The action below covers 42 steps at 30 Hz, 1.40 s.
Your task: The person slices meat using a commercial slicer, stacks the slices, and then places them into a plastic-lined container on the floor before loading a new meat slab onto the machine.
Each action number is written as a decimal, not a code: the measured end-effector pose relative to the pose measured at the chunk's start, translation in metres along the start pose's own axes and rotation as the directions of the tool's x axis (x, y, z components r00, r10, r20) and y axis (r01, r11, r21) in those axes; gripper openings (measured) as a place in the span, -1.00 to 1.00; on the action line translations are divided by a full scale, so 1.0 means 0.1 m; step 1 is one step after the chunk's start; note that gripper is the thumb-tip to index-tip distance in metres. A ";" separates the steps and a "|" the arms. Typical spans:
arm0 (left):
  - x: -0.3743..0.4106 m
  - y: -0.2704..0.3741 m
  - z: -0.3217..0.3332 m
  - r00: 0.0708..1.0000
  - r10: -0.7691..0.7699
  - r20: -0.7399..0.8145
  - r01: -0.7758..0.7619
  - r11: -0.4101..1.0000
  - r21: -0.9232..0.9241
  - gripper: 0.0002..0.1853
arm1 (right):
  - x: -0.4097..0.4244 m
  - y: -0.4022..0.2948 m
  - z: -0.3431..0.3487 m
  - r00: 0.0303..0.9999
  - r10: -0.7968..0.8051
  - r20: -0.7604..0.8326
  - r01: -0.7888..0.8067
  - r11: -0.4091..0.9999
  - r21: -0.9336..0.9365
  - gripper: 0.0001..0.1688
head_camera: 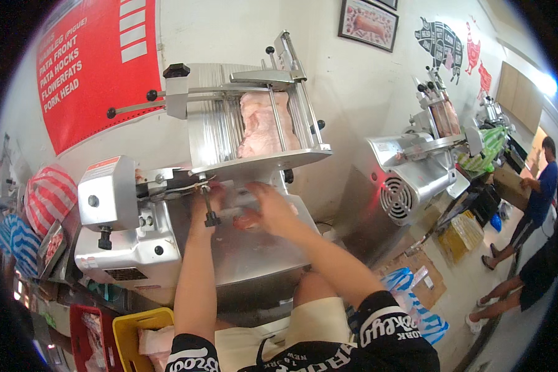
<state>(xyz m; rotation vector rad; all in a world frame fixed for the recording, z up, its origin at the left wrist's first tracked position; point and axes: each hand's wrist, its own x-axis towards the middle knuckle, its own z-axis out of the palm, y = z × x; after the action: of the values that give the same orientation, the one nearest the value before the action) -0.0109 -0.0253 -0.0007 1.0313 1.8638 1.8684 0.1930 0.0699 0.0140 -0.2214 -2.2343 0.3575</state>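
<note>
Before me stands a metal meat slicer with a ribbed sloping carriage. A pale slab of meat lies on that carriage beneath a metal bar. Under the carriage, my right hand is held above the slicer's flat metal base, fingers apart. A small reddish patch, apparently meat, shows beside its thumb; blur hides whether they touch. My left hand reaches in below the carriage, blurred and partly covered by a threaded rod with a black knob. Whether it grips anything cannot be seen.
A second slicer stands to the right, loaded with meat. Yellow and red crates sit low at the left. Striped bags and a meat tray flank the machine. Right, a person holds a carton.
</note>
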 end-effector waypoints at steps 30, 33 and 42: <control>0.32 -0.20 -0.22 0.935 -0.348 0.073 0.345 0.838 -0.423 -0.35 | 0.34 -0.20 1.31 0.908 -0.124 0.400 0.232 0.945 -0.232 -0.52; 0.34 -0.17 -0.18 0.941 -0.328 0.086 0.332 0.837 -0.436 -0.35 | 0.35 -0.09 1.18 0.919 -0.141 0.369 0.183 0.980 -0.081 -0.37; 0.22 -0.15 -0.16 0.940 -0.334 0.074 0.328 0.818 -0.472 -0.35 | 0.42 -0.05 0.80 0.987 -0.099 0.127 0.062 0.961 0.271 0.20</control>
<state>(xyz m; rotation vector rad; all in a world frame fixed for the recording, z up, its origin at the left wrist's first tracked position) -0.0406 -0.0207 -0.0079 0.4889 1.3571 1.9671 0.1041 0.0622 -0.0020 0.0400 -2.2936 0.6402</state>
